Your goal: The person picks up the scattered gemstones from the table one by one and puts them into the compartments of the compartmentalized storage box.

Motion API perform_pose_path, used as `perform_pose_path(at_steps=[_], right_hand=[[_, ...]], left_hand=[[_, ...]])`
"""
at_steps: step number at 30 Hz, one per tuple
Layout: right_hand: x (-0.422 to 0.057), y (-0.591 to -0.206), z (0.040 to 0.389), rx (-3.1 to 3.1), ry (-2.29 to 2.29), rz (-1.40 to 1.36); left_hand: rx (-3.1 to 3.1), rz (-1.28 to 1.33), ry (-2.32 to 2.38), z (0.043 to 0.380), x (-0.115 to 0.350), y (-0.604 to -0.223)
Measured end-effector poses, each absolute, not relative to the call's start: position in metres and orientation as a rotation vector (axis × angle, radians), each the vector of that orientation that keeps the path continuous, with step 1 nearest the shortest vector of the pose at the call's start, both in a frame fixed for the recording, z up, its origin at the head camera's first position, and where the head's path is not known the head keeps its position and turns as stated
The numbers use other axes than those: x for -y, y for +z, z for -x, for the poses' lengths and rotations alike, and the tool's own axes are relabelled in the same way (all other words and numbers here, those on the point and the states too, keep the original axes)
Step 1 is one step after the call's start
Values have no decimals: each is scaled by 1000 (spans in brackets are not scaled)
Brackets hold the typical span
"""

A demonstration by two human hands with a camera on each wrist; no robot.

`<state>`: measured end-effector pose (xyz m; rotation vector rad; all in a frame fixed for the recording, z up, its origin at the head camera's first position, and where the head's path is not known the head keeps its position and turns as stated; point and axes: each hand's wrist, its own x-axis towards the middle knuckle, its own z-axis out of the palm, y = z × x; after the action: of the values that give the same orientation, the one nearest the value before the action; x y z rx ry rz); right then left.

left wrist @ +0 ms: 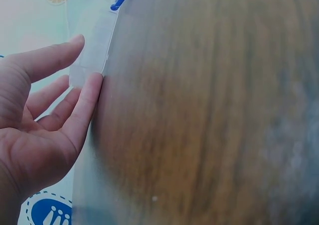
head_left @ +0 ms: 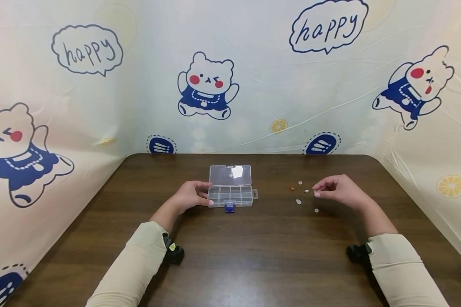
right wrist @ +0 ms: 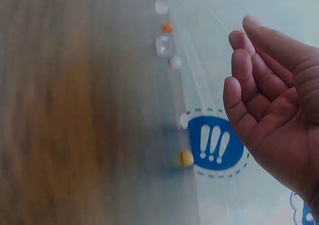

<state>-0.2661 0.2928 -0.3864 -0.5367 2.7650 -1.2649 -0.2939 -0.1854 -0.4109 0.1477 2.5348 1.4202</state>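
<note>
A clear plastic compartment box (head_left: 230,196) stands on the table, its lid (head_left: 230,175) raised at the back and its blue latch (head_left: 229,208) hanging at the front. Against the box's left side rests my left hand (head_left: 192,195), thumb near the front corner. The left wrist view shows those fingers (left wrist: 89,98) fairly straight along the box's end. To the right, my right hand (head_left: 342,191) pinches a small pale piece between thumb and index finger, mostly hidden by the fingertips. The other right-hand fingers (right wrist: 241,65) are bent.
Small pebble-like pieces lie scattered beside the right hand: an orange one (head_left: 292,188), a clear whitish one (head_left: 298,201), a pale one (head_left: 316,210) nearer me, and several others. A yellow piece (right wrist: 187,159) appears in the right wrist view. A printed cloth (head_left: 261,85) hangs behind the table (head_left: 253,256).
</note>
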Motion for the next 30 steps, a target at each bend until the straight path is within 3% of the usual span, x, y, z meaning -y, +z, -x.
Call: perform_pose_path(at_steps=[30], right_hand=[[-223, -366, 275, -2623, -1353, 796]], left_hand=[[-2479, -78, 1500, 294, 184, -410]])
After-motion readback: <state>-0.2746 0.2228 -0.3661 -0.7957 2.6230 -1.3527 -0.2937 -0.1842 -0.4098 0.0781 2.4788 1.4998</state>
